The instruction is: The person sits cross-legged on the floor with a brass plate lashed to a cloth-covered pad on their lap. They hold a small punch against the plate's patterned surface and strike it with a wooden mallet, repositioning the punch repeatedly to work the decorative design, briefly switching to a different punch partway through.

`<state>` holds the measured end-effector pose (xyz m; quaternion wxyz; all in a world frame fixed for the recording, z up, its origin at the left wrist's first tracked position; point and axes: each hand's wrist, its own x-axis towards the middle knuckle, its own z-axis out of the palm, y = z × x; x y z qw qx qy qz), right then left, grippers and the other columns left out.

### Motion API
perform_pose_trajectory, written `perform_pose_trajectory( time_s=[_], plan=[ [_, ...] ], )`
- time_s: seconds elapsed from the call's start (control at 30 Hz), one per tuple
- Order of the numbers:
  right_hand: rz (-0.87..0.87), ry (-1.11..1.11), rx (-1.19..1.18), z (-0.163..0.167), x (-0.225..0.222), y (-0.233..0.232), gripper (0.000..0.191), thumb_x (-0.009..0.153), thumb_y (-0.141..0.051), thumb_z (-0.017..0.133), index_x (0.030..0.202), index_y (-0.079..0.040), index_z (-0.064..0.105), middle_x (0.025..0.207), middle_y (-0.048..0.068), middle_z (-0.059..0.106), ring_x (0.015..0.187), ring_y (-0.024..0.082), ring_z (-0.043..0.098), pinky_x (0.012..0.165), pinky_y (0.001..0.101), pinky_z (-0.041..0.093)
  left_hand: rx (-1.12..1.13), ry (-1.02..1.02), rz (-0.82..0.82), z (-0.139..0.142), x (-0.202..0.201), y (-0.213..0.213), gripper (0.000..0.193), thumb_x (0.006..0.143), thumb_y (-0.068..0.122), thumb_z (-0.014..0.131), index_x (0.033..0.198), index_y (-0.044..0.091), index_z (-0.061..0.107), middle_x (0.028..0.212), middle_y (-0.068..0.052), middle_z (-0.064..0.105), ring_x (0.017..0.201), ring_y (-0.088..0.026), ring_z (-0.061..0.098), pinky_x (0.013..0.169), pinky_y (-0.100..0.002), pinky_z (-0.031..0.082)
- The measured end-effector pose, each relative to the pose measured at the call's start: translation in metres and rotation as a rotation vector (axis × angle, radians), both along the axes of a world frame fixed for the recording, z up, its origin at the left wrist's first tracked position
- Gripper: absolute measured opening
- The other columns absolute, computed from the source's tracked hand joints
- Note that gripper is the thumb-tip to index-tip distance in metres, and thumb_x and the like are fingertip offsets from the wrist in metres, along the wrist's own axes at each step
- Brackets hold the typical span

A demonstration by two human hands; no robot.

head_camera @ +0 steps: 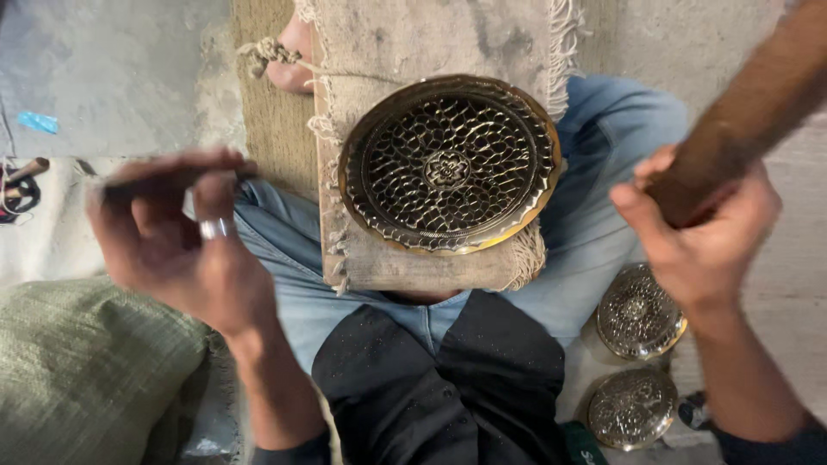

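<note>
A round brass plate [449, 164] with an engraved dark lattice and a central flower lies on a cloth-covered board [405, 267] across my lap. My left hand [177, 237], with a ring on one finger, is raised left of the plate and pinches a thin dark metal tool [164, 178] between thumb and fingers. To the right of the plate, my right hand [698, 228] grips a brown wooden handle [741, 120] that runs up to the top right corner. Neither hand touches the plate.
Two smaller engraved brass plates [639, 312] [631, 409] lie on the floor by my right knee. A green sack [82, 370] fills the lower left. Small tools [21, 181] lie at the left edge. A bare foot [289, 56] shows beyond the board.
</note>
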<state>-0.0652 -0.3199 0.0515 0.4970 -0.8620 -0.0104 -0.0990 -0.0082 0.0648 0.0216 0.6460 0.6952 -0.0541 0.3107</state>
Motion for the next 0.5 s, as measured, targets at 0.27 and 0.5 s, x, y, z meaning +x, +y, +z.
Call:
perform_pose_trajectory(
  time_s=[0.27,0.5],
  plan=[
    [-0.033,-0.058,0.283,-0.035,0.063,0.037,0.039,0.086,-0.003,0.076,0.117,-0.007,0.053,0.117,0.000,0.066,0.101,0.006,0.065,0.091,0.0239,0.057,0.481,0.202,-0.301,0.027,0.053,-0.012,0.030,0.092,-0.015,0.068,0.118,-0.002,0.067,0.121,-0.017,0.072,0.102,-0.023,0.076,0.081,-0.031,0.066],
    [-0.036,-0.029,0.164,-0.043,0.064,0.036,0.034,0.093,0.004,0.080,0.117,-0.002,0.057,0.108,0.002,0.067,0.089,0.007,0.064,0.083,0.0233,0.054,0.637,0.214,-0.314,0.015,0.072,-0.015,0.030,0.094,-0.009,0.073,0.123,-0.002,0.068,0.111,-0.017,0.075,0.096,-0.024,0.078,0.076,-0.032,0.063]
  ],
)
